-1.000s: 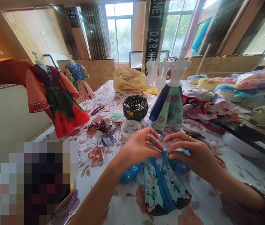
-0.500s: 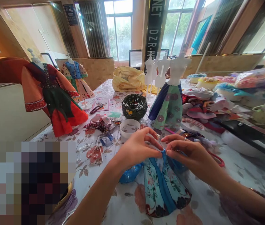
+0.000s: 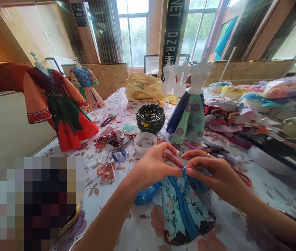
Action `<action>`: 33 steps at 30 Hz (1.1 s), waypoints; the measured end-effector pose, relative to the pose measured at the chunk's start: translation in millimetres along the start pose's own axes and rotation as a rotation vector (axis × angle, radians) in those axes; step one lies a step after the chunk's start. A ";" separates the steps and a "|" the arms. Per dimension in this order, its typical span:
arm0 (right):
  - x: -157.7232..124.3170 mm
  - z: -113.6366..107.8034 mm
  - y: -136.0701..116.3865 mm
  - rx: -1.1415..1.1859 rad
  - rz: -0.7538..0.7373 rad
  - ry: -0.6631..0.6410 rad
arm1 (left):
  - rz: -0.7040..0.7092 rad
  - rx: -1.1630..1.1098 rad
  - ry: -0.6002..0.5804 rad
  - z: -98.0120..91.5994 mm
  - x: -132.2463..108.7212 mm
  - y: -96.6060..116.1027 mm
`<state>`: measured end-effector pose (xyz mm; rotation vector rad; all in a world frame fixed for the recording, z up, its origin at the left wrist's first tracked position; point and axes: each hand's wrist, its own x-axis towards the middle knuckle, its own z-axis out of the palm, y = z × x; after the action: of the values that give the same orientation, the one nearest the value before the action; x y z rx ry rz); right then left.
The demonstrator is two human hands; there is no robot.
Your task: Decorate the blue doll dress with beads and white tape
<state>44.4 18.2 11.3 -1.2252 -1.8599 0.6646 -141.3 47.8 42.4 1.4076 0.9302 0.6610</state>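
Note:
A small doll dress (image 3: 189,212) in pale blue flowered cloth, with a darker blue strip down its middle, lies toward me on the table. My left hand (image 3: 157,164) pinches its blue top edge from the left, thumb and fingers close together. From the right, my right hand (image 3: 210,169) pinches the same edge, fingertips nearly touching those of the left. Whether a needle or thread is between the fingertips, I cannot tell. A shiny blue puffed sleeve with beads (image 3: 148,194) shows under my left wrist; more blue cloth sits partly hidden beneath my right hand.
Beyond my hands stand a white ring-shaped bowl (image 3: 145,142) and a dark woven basket (image 3: 150,119). A mannequin in a green skirt (image 3: 189,118) is behind. Dressed doll forms (image 3: 61,104) stand left. Beads (image 3: 109,172) lie left; cloth pieces (image 3: 223,118) pile up right.
Both hands keep their pinch at the top of the dress. The dress and hands sit very slightly farther right in view; otherwise little differs.

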 end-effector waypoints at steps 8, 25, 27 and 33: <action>-0.7 -0.2 3.4 0.041 0.014 0.000 | -0.004 -0.011 -0.002 0.1 0.2 -1.1; -2.1 2.2 -0.2 -0.039 -0.026 0.016 | 0.011 0.042 0.001 0.5 0.4 -3.7; -2.1 2.4 -1.2 -0.059 -0.028 0.009 | 0.032 0.067 -0.004 0.5 1.0 -6.7; -2.6 4.2 0.3 -0.049 0.018 -0.049 | 0.053 0.112 -0.035 -0.9 2.1 -12.5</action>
<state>41.6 16.0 7.9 -1.2693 -1.9174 0.6680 -142.7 49.0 29.9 1.5432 0.9167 0.6306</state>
